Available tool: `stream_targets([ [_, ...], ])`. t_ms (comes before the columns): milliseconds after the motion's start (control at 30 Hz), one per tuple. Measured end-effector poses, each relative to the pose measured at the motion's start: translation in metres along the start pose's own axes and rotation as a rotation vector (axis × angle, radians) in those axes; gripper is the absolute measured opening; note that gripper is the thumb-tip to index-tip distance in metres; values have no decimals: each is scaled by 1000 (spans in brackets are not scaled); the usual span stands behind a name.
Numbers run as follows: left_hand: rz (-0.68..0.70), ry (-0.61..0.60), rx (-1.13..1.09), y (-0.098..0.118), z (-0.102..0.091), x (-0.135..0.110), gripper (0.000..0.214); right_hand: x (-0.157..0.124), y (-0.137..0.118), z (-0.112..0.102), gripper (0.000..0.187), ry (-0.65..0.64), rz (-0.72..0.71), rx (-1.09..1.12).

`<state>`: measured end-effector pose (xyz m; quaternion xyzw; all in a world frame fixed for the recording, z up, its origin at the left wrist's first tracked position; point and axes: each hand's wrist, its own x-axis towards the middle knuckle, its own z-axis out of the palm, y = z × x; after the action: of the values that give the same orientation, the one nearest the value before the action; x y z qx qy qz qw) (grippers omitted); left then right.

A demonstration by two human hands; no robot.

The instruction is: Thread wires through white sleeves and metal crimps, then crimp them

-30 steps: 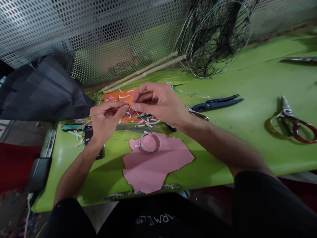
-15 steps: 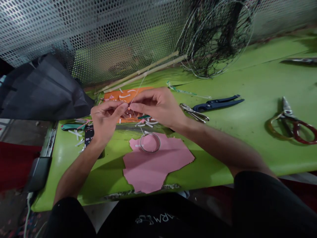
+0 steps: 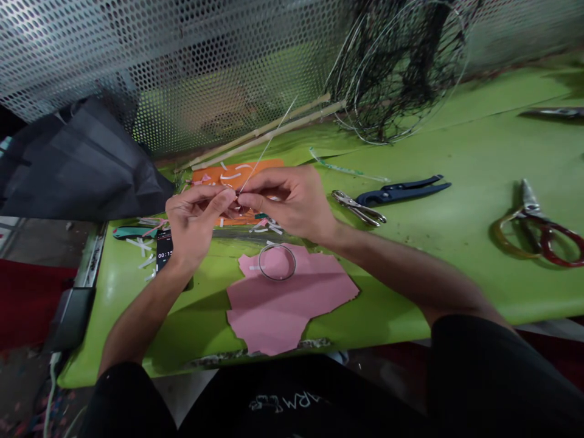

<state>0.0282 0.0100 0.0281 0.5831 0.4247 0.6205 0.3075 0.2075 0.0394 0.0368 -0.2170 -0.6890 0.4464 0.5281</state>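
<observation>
Pinching closed, fingers (image 3: 250,199) of the left hand (image 3: 192,220) and right hand (image 3: 303,199) hold a thin pale strand (image 3: 267,147).

A bare lane of the green bench (image 3: 438,243) runs between the navy pruning shears (image 3: 401,190) and the red-and-yellow-handled scissors (image 3: 533,212); a hand can pass there. Nearer the person, right of the pink paper (image 3: 301,292), the surface is also passable beside the right forearm (image 3: 392,261). Behind the hands, two sticks (image 3: 228,152) and the perforated panel (image 3: 237,79) bar the way; black netting (image 3: 401,67) obstructs the back right. On the left, the phone (image 3: 165,246) and teal-handled tool (image 3: 132,233) narrow access.
</observation>
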Motion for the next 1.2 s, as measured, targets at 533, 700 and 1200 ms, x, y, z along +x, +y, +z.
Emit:
stream_targets([
  [533,-6,-17,78,2,-4,8,32,-2,-2,-2,19,55,4,-40],
  [700,-18,-61,38,-3,-3,7,26,0,-1,-2,23,-45,66,19],
  [1200,-112,-90,-110,-3,-1,7,22,1,-2,-8,18,-81,-46,-156],
])
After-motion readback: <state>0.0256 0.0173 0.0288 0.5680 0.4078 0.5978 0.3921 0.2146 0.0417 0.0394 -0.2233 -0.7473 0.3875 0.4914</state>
